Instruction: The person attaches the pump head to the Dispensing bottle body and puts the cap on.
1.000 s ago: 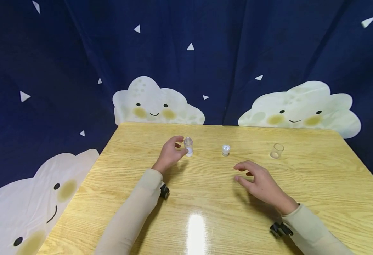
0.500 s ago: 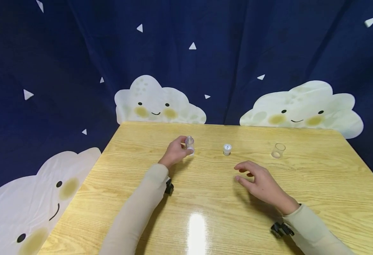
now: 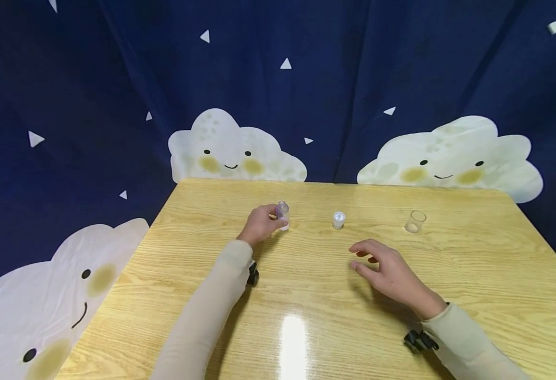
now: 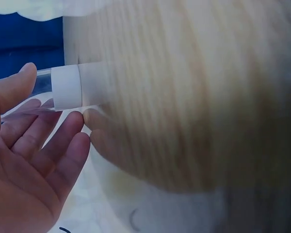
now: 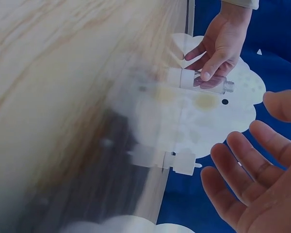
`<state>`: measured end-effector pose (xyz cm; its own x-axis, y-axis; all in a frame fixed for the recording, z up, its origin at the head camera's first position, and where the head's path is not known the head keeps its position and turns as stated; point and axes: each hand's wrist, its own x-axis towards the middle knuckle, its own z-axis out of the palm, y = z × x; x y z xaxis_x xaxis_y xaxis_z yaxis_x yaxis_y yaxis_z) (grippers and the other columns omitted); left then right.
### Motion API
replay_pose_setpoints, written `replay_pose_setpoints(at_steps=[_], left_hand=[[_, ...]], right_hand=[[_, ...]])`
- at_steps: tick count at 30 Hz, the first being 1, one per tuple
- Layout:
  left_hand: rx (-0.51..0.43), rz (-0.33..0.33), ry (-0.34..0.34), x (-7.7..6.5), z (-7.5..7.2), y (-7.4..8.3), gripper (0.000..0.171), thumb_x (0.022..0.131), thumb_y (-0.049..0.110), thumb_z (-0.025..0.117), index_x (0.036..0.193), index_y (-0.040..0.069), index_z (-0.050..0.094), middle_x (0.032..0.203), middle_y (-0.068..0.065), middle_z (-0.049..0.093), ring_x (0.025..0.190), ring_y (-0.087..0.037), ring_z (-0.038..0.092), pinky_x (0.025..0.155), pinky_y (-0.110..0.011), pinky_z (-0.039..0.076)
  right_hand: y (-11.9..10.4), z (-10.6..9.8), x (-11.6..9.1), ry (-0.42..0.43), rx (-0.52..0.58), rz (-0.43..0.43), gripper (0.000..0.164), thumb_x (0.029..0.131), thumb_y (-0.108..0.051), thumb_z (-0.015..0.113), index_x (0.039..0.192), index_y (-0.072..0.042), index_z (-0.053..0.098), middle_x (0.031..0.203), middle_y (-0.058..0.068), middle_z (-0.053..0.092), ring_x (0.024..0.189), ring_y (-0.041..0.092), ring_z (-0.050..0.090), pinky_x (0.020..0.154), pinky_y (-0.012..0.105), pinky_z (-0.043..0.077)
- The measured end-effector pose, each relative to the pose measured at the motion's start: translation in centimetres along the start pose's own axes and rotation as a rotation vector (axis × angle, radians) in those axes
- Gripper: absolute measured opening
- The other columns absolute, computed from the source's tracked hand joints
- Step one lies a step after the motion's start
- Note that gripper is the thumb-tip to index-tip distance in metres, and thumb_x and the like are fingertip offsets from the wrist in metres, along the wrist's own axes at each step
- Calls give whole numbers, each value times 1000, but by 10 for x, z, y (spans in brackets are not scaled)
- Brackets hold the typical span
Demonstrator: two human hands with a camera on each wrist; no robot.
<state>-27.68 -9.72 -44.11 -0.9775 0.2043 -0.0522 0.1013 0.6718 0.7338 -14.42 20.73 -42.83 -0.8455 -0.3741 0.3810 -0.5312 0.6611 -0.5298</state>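
My left hand (image 3: 260,224) holds a small clear bottle (image 3: 283,211) near the far side of the table, thumb on the near side and fingers behind. In the left wrist view the bottle's white base (image 4: 66,87) meets its reflection in the tabletop. A bare threaded neck (image 5: 229,86) tops the bottle in the right wrist view. My right hand (image 3: 392,274) hovers with fingers loosely bent and nothing in them. Closest to it is a small white nozzle-like piece (image 3: 338,220), standing on the table. A clear, cup-like cap (image 3: 415,221) stands farther right.
The glossy wooden table (image 3: 325,274) reflects a bright light near its front. A dark blue curtain (image 3: 335,79) with white clouds and triangles hangs behind the far edge and down the left side.
My left hand has moved slightly right, and its thumb and fingers have closed around the bottle. My right hand has stayed in place. The view has shifted slightly.
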Motion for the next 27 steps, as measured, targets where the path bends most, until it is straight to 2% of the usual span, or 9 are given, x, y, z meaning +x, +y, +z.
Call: replay_pose_setpoints(at_steps=[5, 12, 21, 24, 27], left_hand=[[8, 28, 24, -2, 0, 0, 23, 93, 26, 70, 112, 11, 69, 118, -11, 72, 109, -27, 69, 74, -29, 59], [-4, 18, 34, -4, 1, 3, 22, 94, 25, 68, 113, 12, 69, 117, -11, 72, 111, -26, 69, 77, -32, 59], [-30, 20, 35, -4, 1, 2, 22, 94, 24, 69, 112, 11, 68, 117, -11, 72, 108, -26, 69, 70, -29, 58], [-42, 27, 49, -6, 1, 5, 23, 94, 24, 68, 113, 11, 67, 117, -11, 71, 106, -26, 69, 71, -29, 57], [-39, 60, 75, -11, 0, 15, 28, 95, 23, 67, 119, 10, 65, 116, -10, 70, 103, -25, 68, 74, -30, 56]], right_hand=[[0, -1, 0, -22, 3, 17, 25, 90, -13, 72, 115, -10, 68, 110, 7, 72, 94, 25, 69, 76, 41, 59], [-1, -3, 2, -42, -6, 40, 27, 91, -15, 72, 116, -10, 67, 113, 7, 71, 96, 26, 69, 78, 41, 59], [-2, -5, 3, -43, -18, 42, 26, 90, -15, 72, 116, -11, 67, 113, 4, 71, 97, 24, 69, 77, 38, 59], [-2, -6, 3, -41, -18, 41, 27, 90, -14, 73, 116, -10, 67, 113, 4, 71, 97, 24, 69, 77, 38, 59], [-3, -7, 4, -43, -20, 41, 27, 90, -14, 73, 116, -10, 67, 112, 5, 71, 97, 24, 69, 76, 37, 59]])
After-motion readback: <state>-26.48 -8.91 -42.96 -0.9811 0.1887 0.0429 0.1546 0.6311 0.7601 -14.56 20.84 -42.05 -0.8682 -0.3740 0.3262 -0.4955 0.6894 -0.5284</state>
